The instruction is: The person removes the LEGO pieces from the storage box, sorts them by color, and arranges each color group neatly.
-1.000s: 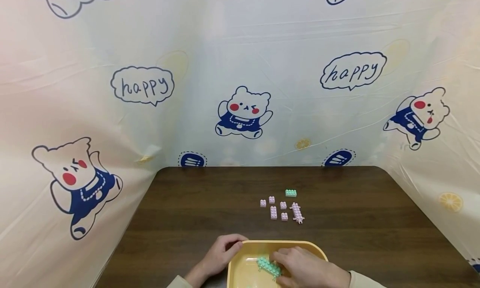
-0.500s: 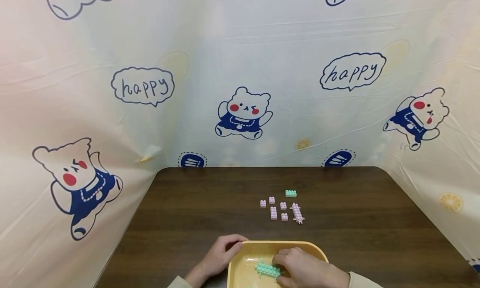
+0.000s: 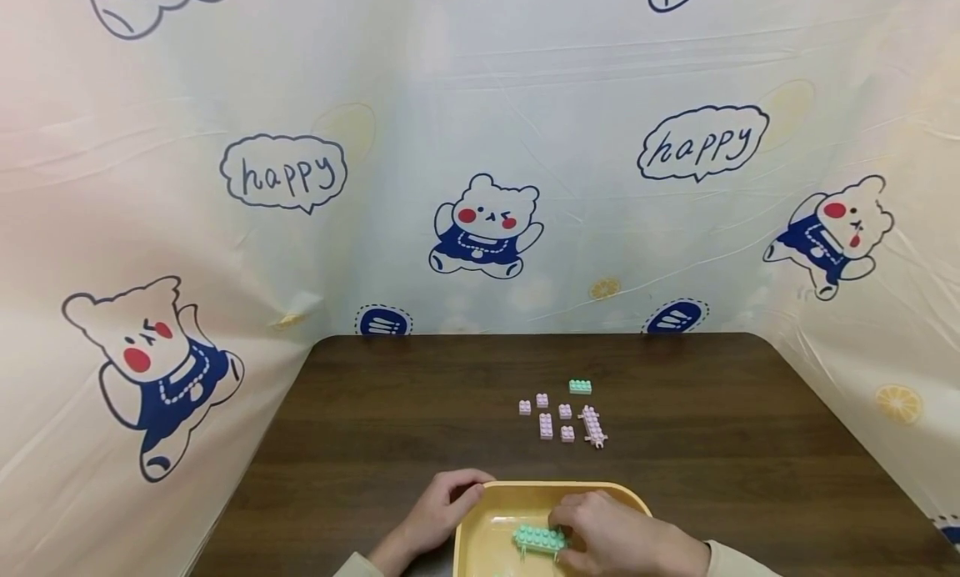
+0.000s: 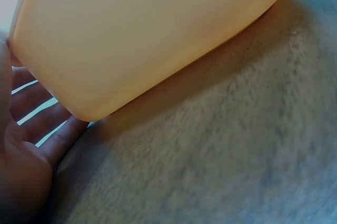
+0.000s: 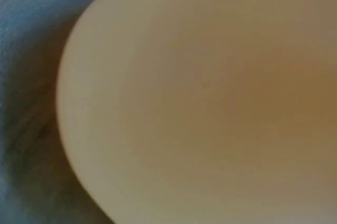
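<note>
My right hand (image 3: 611, 531) reaches into a yellow tray (image 3: 551, 484) and pinches the right end of a long mint-green toy brick (image 3: 538, 538) with thin side pegs. That brick lies level, studs up; I cannot tell whether it touches the tray floor. My left hand (image 3: 442, 510) holds the tray's far left corner, thumb by the rim. In the left wrist view, the fingers (image 4: 45, 113) stretch behind the tray's outer wall (image 4: 152, 29). Only the tray's outside (image 5: 200, 97) fills the right wrist view, so the right hand is hidden there.
Beyond the tray, on the dark wooden table (image 3: 375, 410), lie several small pink bricks (image 3: 546, 427), a long pink brick with side pegs (image 3: 593, 427) and a mint-green brick (image 3: 580, 387). A printed curtain (image 3: 480, 102) surrounds the table's back and sides.
The long mint-green brick has turned from slanted to nearly level in the head view, its near end swinging up. The right hand shifted slightly. The left hand stays at the tray corner.
</note>
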Motion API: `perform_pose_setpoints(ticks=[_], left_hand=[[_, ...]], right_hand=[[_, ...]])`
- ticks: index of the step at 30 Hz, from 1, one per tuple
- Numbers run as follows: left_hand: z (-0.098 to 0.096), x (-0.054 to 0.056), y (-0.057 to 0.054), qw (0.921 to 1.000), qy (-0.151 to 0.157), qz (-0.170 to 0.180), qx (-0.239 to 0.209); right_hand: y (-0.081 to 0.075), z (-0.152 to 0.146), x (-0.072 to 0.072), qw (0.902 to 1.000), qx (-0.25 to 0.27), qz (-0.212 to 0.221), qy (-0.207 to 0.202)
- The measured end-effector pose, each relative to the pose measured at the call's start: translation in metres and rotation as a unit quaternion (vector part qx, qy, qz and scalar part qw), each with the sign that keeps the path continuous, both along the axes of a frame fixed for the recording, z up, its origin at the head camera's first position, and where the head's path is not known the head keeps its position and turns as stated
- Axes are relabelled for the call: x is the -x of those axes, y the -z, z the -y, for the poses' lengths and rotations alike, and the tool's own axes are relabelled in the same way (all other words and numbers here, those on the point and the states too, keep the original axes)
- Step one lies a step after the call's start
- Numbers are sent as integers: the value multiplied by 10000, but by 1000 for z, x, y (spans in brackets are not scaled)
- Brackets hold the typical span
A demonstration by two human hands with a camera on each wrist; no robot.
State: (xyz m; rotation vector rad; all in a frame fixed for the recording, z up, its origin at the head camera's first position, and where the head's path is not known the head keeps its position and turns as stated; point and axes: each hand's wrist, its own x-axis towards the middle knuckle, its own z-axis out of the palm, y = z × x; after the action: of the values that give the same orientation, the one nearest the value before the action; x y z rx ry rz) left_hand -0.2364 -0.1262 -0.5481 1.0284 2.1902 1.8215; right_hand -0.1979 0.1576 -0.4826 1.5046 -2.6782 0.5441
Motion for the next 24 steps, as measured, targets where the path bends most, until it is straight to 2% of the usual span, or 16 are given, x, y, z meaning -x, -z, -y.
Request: perform_pose_setpoints(ticks=[6, 11, 14, 18, 24], left_hand=[[0, 1, 0, 9999, -83, -54, 96], [0, 2, 0, 9998, -108, -174, 62], [1, 2, 0, 9999, -69, -66, 49], [2, 2, 0, 9999, -9, 158, 62], [1, 1, 0, 9998, -14, 169, 62]], right_hand=[[-20, -10, 3, 9997, 122, -200, -79], [-40, -18, 9, 9998, 152, -122, -92], [-51, -21, 14, 9996, 131, -232, 11], [-65, -25, 23, 9994, 183, -185, 219], [-82, -32, 47, 9971, 352, -266, 616]])
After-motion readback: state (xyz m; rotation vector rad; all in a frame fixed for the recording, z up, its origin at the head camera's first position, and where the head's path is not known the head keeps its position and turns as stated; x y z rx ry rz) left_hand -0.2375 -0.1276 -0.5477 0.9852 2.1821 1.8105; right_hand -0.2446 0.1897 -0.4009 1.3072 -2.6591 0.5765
